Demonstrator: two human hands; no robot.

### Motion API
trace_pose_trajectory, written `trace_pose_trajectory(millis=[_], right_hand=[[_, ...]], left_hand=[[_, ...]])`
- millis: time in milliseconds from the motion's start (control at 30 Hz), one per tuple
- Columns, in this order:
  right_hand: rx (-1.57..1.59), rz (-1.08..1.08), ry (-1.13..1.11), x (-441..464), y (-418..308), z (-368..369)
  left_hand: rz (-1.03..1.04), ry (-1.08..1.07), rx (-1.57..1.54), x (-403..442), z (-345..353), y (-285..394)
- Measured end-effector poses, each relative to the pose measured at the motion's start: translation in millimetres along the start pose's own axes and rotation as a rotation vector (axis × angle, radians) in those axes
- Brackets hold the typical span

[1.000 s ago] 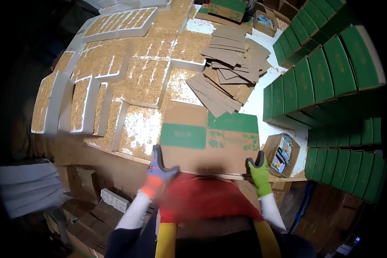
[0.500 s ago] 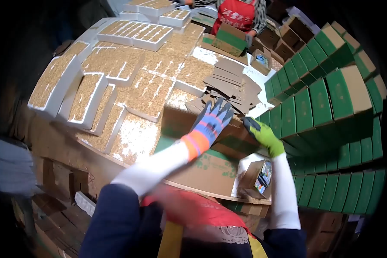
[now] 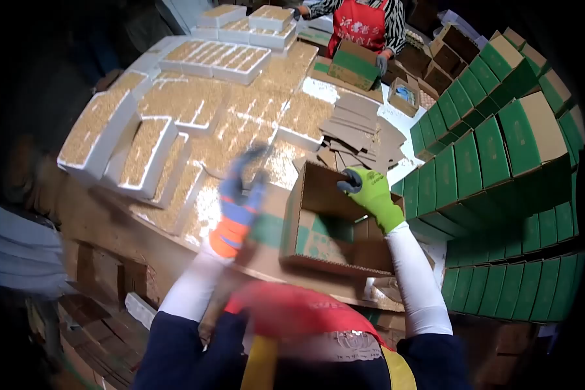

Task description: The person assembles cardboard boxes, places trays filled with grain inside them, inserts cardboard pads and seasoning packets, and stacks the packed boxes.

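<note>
An open brown cardboard box [image 3: 335, 257], its flaps partly raised, stands at the table's front edge with green print showing through it. My right hand [image 3: 369, 194], in a green glove with dark fingertips, is closed on the box's upper back edge. To the left of the box, my left hand [image 3: 242, 195] is in the air, in a blue and orange glove smeared by motion. Its fingers look spread, with nothing between them. Flat cardboard with a green band [image 3: 266, 229] lies under and beside the box.
White trays of tan material [image 3: 88, 133] cover the left and back. Loose cardboard sheets [image 3: 352, 120] lie behind the box. Green boxes [image 3: 487, 156] stand in rows at the right. At the back, a person in a red apron [image 3: 357, 26] handles a green box [image 3: 354, 65].
The flat cardboard has been raised and opened into a box. My left hand has come off it and moved left, while my right hand stays at its edge. The co-worker has come into view.
</note>
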State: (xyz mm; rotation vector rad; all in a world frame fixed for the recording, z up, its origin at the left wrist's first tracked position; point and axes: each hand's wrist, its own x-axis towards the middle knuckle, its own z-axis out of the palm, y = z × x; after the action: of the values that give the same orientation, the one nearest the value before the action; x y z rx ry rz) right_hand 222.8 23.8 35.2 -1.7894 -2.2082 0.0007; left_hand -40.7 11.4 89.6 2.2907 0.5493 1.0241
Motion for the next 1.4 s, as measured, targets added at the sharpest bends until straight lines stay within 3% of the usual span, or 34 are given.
trace_pose_trajectory(millis=[100, 167, 300, 367, 400, 500, 533, 567, 600, 633, 667, 700, 733, 767, 833, 867, 900, 933, 967, 1000, 1033, 1100, 1133, 1200, 1233, 1300, 1333, 1367, 1400], right_hand=[[0.008, 0.033, -0.032, 12, -4, -11], [0.143, -0.271, 0.242, 5, -3, -15], [0.137, 0.165, 0.271, -97, 39, -115], [0.322, 0.071, -0.229, -135, -3, -142], [0.162, -0.101, -0.323, -139, -33, -129], [0.157, -0.303, -0.329, -141, -26, -50], [0.337, -0.153, -0.455, -121, -9, -37], [0.517, -0.002, -0.577, -97, 3, -33], [0.489, 0.141, -0.753, -80, 1, -32], [0.460, 0.283, -0.929, -74, -3, -31], [0.470, -0.022, -0.492, -85, 12, -10], [0.626, -0.112, -0.193, -68, -1, -43], [0.620, -0.122, -0.029, -50, 1, -68], [0.986, 0.143, 0.147, -39, 22, -74], [0.598, 0.146, 0.354, -27, 68, -38], [0.401, 0.178, 0.454, -21, 90, -20], [-0.289, 0.137, 0.320, -31, 94, 0], [0.302, 0.341, -0.004, -52, 76, 5], [-0.611, 0.123, 0.079, -84, 51, 44], [-0.193, 0.158, 0.000, -93, 40, 35], [-0.195, 0.148, -0.036, -107, 33, 21], [0.184, 0.530, 0.216, -110, 33, 7], [0.413, 0.664, -0.215, -133, 74, 6], [0.631, 0.725, -0.636, -137, 104, -4], [0.993, 0.801, -0.573, -138, 82, -35], [1.743, 0.942, -0.423, -162, 33, -84], [1.886, 0.918, -0.403, -172, 18, -89], [2.027, 0.886, -0.379, -181, 9, -88], [1.976, 0.882, -0.247, -202, 13, -57]], left_hand=[[0.088, 0.002, 0.059, -27, 41, -53], [0.207, -0.550, 0.472, -35, 101, -75], [0.134, -0.355, 0.262, -33, 92, -97], [0.061, -0.270, 0.408, -38, 97, -90], [0.024, -0.211, 0.357, -32, 98, -84], [0.082, -0.221, 0.305, -31, 100, -91], [-0.106, -0.298, 0.147, -25, 104, -108], [-0.325, -0.278, -0.497, -24, 105, -118], [-0.550, -0.150, -1.128, -22, 105, -127], [-0.525, -0.040, -0.903, -5, 99, -99], [-0.309, -0.132, -0.237, -9, 105, -87], [-0.086, -0.180, 0.436, -15, 111, -78], [-0.008, -0.206, 0.493, -18, 120, -83], [-0.026, -0.207, 0.495, -17, 117, -76], [0.083, 0.112, 0.486, -10, 102, -62], [0.156, 0.142, 0.515, -12, 100, -61], [0.168, 0.140, 0.519, -17, 95, -58], [0.081, 0.241, 0.560, -23, 91, -53], [-0.021, 0.367, 0.597, -22, 93, -51], [-0.337, 0.284, 0.564, -28, 100, -49], [-0.623, 0.238, 0.680, -31, 112, -53], [-1.085, -0.018, 0.168, -31, 112, -67], [-1.101, -0.028, 0.183, -33, 106, -54], [-1.041, -0.247, 0.154, -9, 83, -28], [-1.034, -0.228, 0.174, -7, 81, -24], [-0.488, -0.003, 0.119, -23, 87, -8], [-0.491, -0.019, 0.127, -28, 86, -8], [-0.299, -0.015, 0.164, -33, 82, -10], [-0.109, -0.009, 0.197, -35, 80, -13]])
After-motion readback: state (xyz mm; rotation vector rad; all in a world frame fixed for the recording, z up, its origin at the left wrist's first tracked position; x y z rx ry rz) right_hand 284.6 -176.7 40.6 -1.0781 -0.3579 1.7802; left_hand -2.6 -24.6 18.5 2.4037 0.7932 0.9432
